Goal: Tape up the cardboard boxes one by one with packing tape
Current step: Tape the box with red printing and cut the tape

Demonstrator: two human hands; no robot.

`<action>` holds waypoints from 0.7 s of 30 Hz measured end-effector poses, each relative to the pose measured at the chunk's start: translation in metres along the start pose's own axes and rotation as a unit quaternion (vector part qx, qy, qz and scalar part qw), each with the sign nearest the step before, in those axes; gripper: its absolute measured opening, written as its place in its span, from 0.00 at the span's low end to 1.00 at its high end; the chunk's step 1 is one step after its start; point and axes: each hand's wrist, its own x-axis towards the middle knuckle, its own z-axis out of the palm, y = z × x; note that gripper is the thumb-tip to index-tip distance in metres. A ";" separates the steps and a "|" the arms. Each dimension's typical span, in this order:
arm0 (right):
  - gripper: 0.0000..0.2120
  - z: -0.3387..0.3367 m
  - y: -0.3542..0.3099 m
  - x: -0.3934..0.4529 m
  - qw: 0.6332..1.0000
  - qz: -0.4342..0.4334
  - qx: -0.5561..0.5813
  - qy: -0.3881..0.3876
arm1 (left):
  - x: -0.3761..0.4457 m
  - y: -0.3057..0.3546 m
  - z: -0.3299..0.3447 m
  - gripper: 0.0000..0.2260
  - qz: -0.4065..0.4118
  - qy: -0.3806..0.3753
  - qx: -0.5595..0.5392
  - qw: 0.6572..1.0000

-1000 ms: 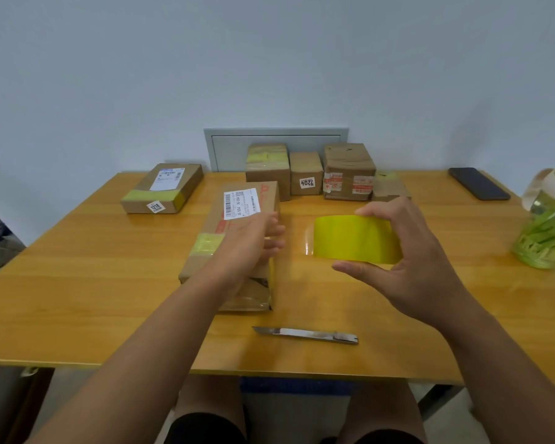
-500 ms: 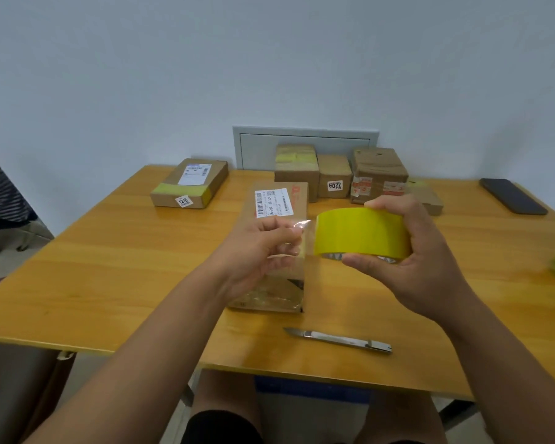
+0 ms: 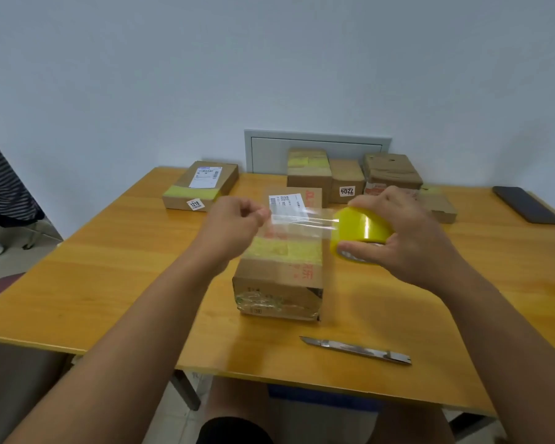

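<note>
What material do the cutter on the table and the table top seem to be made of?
Cutter: likely bare metal, silver-grey with a dull shine and a pointed blade tip. Table top: looks like wood or wood-pattern laminate, orange-brown with grain lines and a smooth, slightly glossy finish; which one cannot be told.

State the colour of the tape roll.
Yellow: the tape roll, seen best in the head view.

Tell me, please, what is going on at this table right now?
A person is taping up a cardboard box on the wooden table. The right hand grips a yellow tape roll, and the left hand pinches the free end, with a clear strip stretched between them above the box. A utility knife lies nearby; more boxes wait at the back.
</note>
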 end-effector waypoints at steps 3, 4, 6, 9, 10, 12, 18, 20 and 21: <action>0.31 0.004 0.007 0.002 0.995 0.045 -0.033 -0.081 | 0.005 -0.002 -0.011 0.06 -0.004 -0.028 0.037 0.999; 0.31 0.006 0.007 0.003 0.993 0.051 -0.037 -0.101 | 0.004 -0.003 -0.011 0.07 -0.006 -0.038 0.054 0.998; 0.31 0.010 0.004 0.003 0.989 0.056 -0.052 -0.126 | 0.003 -0.008 -0.008 0.07 -0.011 -0.041 0.062 0.997; 0.33 0.011 -0.001 0.007 0.985 0.059 -0.066 -0.150 | 0.005 -0.018 -0.005 0.05 -0.017 -0.024 0.065 0.997; 0.35 0.011 -0.002 0.009 0.983 0.057 -0.070 -0.159 | 0.006 -0.020 -0.005 0.06 -0.019 -0.018 0.073 0.997; 0.35 0.011 -0.003 0.012 0.981 0.047 -0.080 -0.172 | 0.007 -0.025 -0.003 0.17 -0.028 -0.012 0.097 0.995; 0.26 0.010 -0.004 0.025 0.971 0.020 -0.109 -0.214 | 0.010 -0.035 0.000 0.18 -0.012 0.015 0.149 0.989; 0.25 0.011 -0.003 0.029 0.965 0.017 -0.120 -0.231 | 0.010 -0.036 0.003 0.17 -0.013 0.018 0.157 0.987; 0.24 0.011 -0.002 0.031 0.962 0.017 -0.125 -0.240 | 0.011 -0.036 0.004 0.17 -0.014 0.017 0.161 0.987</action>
